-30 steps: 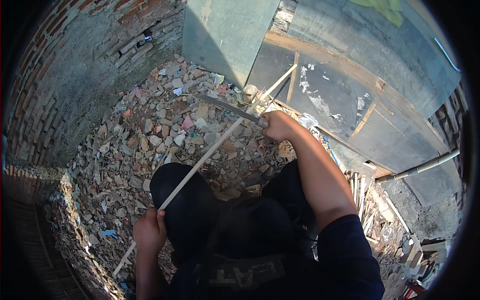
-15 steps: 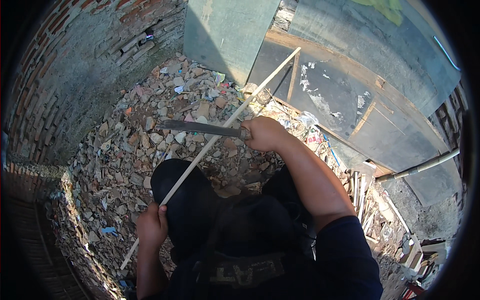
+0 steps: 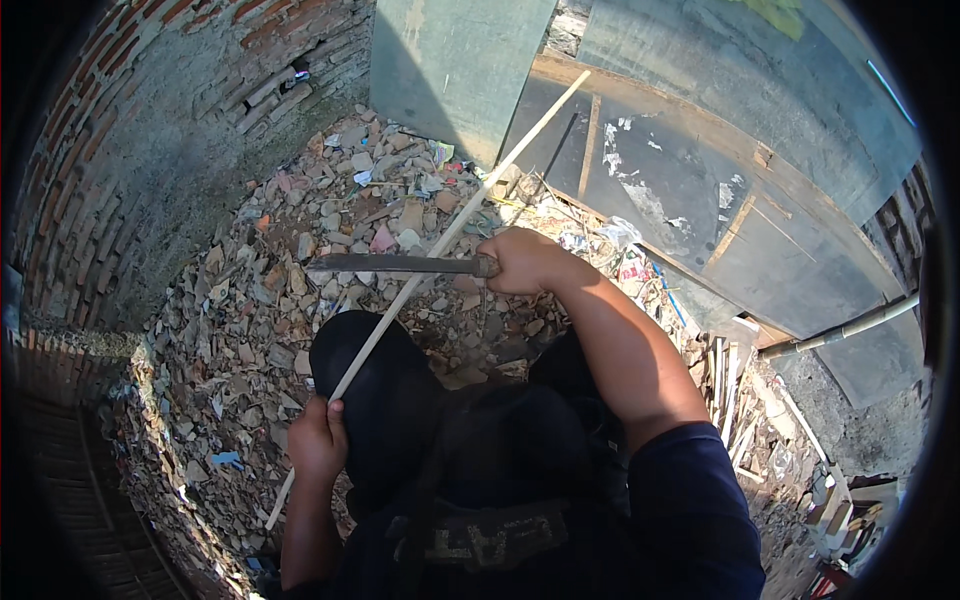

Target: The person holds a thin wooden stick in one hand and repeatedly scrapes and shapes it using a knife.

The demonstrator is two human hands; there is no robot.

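I have a long, thin pale stick (image 3: 466,218) slanting across in front of me, its near end low by my left forearm and its far end up toward the boards. My left hand (image 3: 316,438) is wrapped around its lower part, thumb lying along it, with a short tail sticking out below my fist. My right hand (image 3: 518,260) is folded tight around the handle of a long dark-bladed knife (image 3: 372,263); the blade points left and crosses the stick, though I cannot tell whether the two touch. The stick passes over my left knee (image 3: 385,385) in dark trousers, and I cannot tell whether it rests there.

Beneath all this spreads rubble (image 3: 240,320), broken stone and brick mixed with litter; a blue scrap (image 3: 226,458) lies to the left of my left hand. Past my right hand there is crumpled clear plastic (image 3: 620,232). Ahead, a dark board (image 3: 665,185) with wooden strips lies behind the stick's far end, just right of a grey-green panel (image 3: 470,60). Split wood pieces (image 3: 722,380) are heaped by my right arm, near a pole (image 3: 850,326). A worn brick wall (image 3: 150,150) closes off the left side.
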